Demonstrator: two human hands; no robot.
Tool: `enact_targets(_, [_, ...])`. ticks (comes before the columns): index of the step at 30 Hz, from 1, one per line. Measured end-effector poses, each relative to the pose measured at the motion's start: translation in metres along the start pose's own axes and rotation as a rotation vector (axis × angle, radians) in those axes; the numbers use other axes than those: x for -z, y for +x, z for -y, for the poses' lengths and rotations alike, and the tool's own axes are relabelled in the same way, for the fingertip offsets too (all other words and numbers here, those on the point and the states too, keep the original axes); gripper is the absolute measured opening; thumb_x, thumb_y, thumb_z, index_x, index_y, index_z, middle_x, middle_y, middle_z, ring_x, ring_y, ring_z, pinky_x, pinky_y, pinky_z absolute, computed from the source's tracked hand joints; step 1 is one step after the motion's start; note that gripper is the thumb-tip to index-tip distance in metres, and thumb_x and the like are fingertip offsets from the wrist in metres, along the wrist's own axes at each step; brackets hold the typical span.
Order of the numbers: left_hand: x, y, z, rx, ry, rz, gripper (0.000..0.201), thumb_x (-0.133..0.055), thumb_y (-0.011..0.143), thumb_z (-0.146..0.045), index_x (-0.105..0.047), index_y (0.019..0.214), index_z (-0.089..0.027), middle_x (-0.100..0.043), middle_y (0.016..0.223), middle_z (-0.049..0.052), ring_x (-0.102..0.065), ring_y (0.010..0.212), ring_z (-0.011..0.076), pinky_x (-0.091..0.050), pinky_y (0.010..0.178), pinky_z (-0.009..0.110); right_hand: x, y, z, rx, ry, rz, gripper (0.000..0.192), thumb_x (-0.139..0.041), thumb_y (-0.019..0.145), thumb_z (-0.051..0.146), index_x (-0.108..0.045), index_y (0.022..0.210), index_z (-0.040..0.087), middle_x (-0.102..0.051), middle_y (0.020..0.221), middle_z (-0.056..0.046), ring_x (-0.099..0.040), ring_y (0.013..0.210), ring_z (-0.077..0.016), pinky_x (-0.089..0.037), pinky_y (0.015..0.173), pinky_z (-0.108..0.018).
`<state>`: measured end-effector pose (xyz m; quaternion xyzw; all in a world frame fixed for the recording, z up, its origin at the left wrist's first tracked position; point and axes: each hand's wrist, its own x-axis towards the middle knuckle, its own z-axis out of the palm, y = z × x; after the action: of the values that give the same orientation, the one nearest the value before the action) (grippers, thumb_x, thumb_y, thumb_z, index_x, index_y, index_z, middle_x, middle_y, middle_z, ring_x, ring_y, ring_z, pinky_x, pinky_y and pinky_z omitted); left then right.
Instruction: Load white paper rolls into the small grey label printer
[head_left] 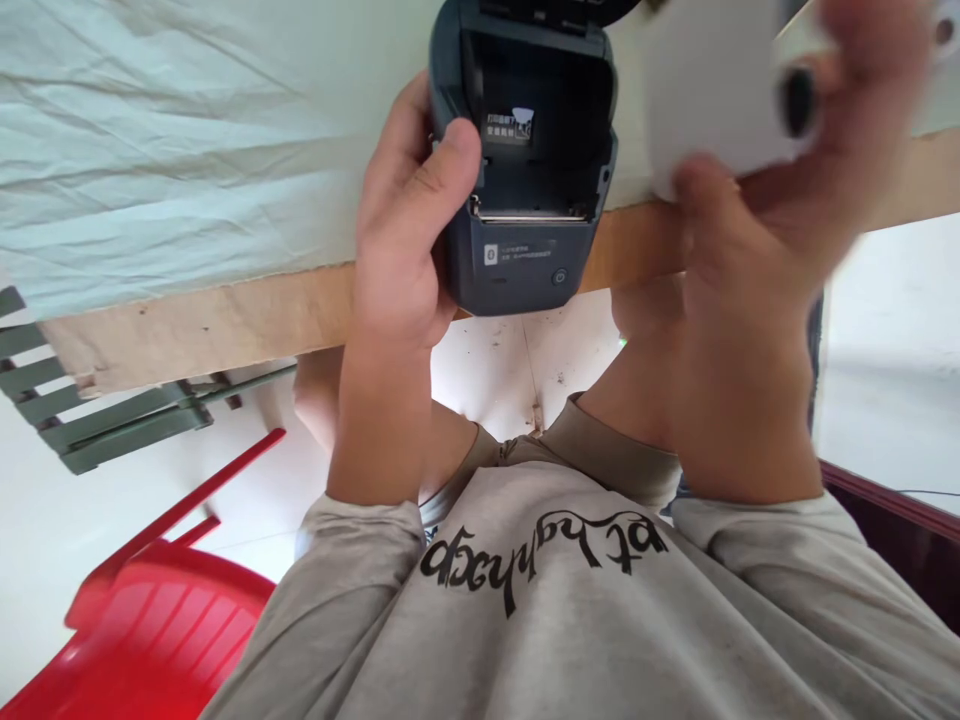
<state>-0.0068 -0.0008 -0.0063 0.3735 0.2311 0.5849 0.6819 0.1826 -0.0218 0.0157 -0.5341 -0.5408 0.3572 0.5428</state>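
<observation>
A dark blue-grey portable label printer [517, 262] is held over the table edge with its lid up. Its paper bay shows a small printed sticker inside and no roll. My left hand [409, 210] is closed around the printer's left side, the thumb over the rim by the bay. To the right of the printer, my right hand [780, 200] grips a white label roll [716, 90], smeared by motion. A dark round opening shows at the roll's right end. Roll and printer are apart.
A table with a wrinkled pale green cover [172, 140] and a bare wooden edge [225, 325] lies in front of me. A red plastic chair [172, 600] stands at lower left, near a green slatted piece [127, 425]. Something dark red [892, 520] is at right.
</observation>
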Motion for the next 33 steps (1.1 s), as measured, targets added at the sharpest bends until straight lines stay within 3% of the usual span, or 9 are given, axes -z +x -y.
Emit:
enact_targets(1, [-0.001,0.0,0.001,0.007,0.004,-0.001,0.016,-0.049,0.084,-0.027,-0.057,0.098,-0.021,-0.059,0.093,0.006,-0.059,0.086,0.0218,-0.047,0.075,0.035,0.002,-0.01,0.004,0.093,0.056,-0.109,0.043,-0.055,0.074,0.019,-0.046,0.111,0.039,-0.043,0.109,0.006,-0.05,0.106,-0.0052,-0.054,0.08,-0.016])
enact_targets(3, [-0.001,-0.001,0.002,-0.009,-0.015,-0.009,0.014,-0.049,0.084,-0.027,-0.055,0.096,-0.022,-0.059,0.094,0.006,-0.059,0.093,0.0234,-0.048,0.078,0.035,0.008,-0.031,0.009,-0.076,0.191,-0.085,0.04,-0.05,0.075,0.018,-0.046,0.11,0.038,-0.043,0.117,0.006,-0.054,0.094,-0.0057,-0.053,0.062,-0.016])
enact_targets(5, [0.001,-0.001,0.002,-0.035,-0.049,-0.007,0.012,-0.048,0.085,-0.028,-0.053,0.095,-0.021,-0.059,0.094,0.006,-0.057,0.104,0.0255,-0.048,0.081,0.036,0.017,-0.049,0.009,-0.323,0.396,0.025,0.034,-0.057,0.07,0.026,-0.051,0.103,0.032,-0.048,0.106,0.002,-0.053,0.074,-0.0038,-0.048,0.047,-0.015])
enact_targets(6, [0.002,-0.001,0.002,-0.037,-0.056,0.005,0.013,-0.047,0.086,-0.027,-0.052,0.095,-0.021,-0.059,0.096,0.006,-0.055,0.108,0.0265,-0.048,0.083,0.036,0.021,-0.058,0.007,-0.42,0.439,0.024,0.034,-0.06,0.068,0.029,-0.052,0.101,0.03,-0.05,0.099,0.001,-0.052,0.07,-0.0037,-0.047,0.045,-0.015])
enact_targets(10, [0.008,0.001,-0.002,0.005,-0.011,0.119,0.019,-0.046,0.086,-0.019,-0.05,0.103,-0.011,-0.058,0.101,0.01,-0.052,0.113,0.0293,-0.047,0.09,0.037,0.029,-0.096,-0.009,-0.556,0.483,0.026,0.033,-0.062,0.069,0.027,-0.049,0.099,0.031,-0.05,0.095,0.003,-0.05,0.066,0.0001,-0.042,0.041,-0.008])
enact_targets(12, [0.006,0.001,-0.003,-0.024,-0.011,0.127,0.02,-0.041,0.088,-0.015,-0.051,0.104,-0.007,-0.057,0.102,0.011,-0.053,0.112,0.0286,-0.045,0.094,0.038,0.027,-0.116,-0.02,-0.66,0.516,0.075,0.04,-0.065,0.068,0.032,-0.046,0.103,0.031,-0.051,0.092,0.002,-0.051,0.067,-0.0015,-0.045,0.044,-0.01])
enact_targets(15, [-0.003,0.0,-0.002,-0.071,-0.034,0.069,0.025,-0.029,0.092,-0.012,-0.052,0.1,-0.004,-0.058,0.099,0.009,-0.056,0.108,0.0243,-0.044,0.096,0.038,0.021,-0.141,-0.039,-0.811,0.552,0.108,0.056,-0.064,0.069,0.04,-0.039,0.118,0.031,-0.051,0.1,0.0,-0.055,0.08,-0.0051,-0.053,0.06,-0.018])
enact_targets(20, [-0.01,-0.002,0.002,-0.092,-0.044,0.011,0.032,-0.02,0.093,-0.01,-0.051,0.095,-0.005,-0.059,0.096,0.006,-0.056,0.112,0.0193,-0.042,0.097,0.028,0.014,-0.16,-0.067,-0.986,0.553,0.085,0.044,-0.041,0.086,0.04,-0.044,0.117,0.009,-0.051,0.105,-0.007,-0.051,0.095,-0.0052,-0.051,0.083,-0.022])
enact_targets(33, [-0.005,-0.001,0.005,-0.124,0.055,0.025,0.032,-0.023,0.093,-0.014,-0.055,0.096,-0.011,-0.06,0.093,-0.001,-0.049,0.124,0.0179,-0.034,0.109,0.034,0.012,-0.159,-0.072,-1.039,0.557,0.07,0.043,-0.044,0.085,0.038,-0.045,0.117,0.011,-0.05,0.11,-0.008,-0.05,0.103,-0.0074,-0.049,0.091,-0.026])
